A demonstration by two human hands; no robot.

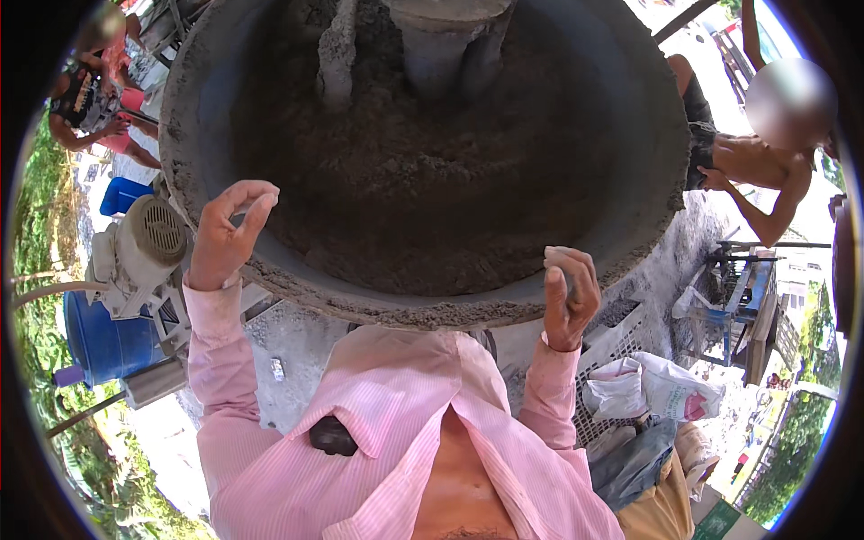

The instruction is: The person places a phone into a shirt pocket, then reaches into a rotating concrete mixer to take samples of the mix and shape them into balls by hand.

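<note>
A large round mixer pan (423, 314) with a rough, mortar-crusted rim stands in front of me. Dark, wet-looking mortar (387, 216) covers its inside. My left hand (232, 232) is raised by the pan's left rim, loosely curled, the thumb close to the fingertips and nothing visible in it. By the right front rim is my right hand (572, 295), its fingers bent and the thumb a little apart, also holding nothing I can see. At the far side, a mortar-caked post (337, 58) and a thick grey column (441, 54) reach down into the mix.
A grey motor (155, 236) and a blue drum (103, 337) stand left of the pan. One person (99, 103) is at the far left, another (756, 162) at the right. White sacks (661, 387), a plastic crate (621, 337) and a blue-framed stand (742, 301) are at right.
</note>
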